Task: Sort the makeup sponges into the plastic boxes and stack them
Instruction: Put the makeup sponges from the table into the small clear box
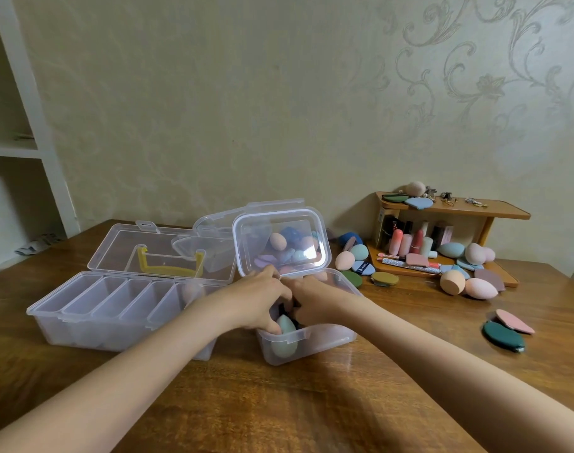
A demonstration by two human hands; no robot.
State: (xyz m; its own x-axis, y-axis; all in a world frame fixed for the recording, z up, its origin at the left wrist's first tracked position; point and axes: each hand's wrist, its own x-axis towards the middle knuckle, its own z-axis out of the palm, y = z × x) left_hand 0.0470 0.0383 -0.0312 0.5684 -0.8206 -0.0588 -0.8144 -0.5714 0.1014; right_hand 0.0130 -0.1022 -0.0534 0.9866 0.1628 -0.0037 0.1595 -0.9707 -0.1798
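Note:
A small clear plastic box (331, 338) stands at the table's centre, its hinged lid (323, 253) raised behind it. Both hands reach into this box side by side. My left hand (262, 299) has its thumb against a mint green sponge (284, 338) at the box's front wall. My right hand (315, 299) is over dark items inside. The fingertips of both are hidden, so I cannot tell what they hold. Through the raised lid I see several sponges, one of them a peach sponge (276, 240). Loose sponges (344, 260) and flat puffs (503, 336) lie to the right.
A large clear divided box (83, 325) sits at the left, lid (122, 243) open, with a yellow handle (168, 268). Another clear box (213, 253) stands behind. A wooden shelf (458, 209) with lipsticks and sponges is at the back right. A white bookcase (47, 152) is at the far left.

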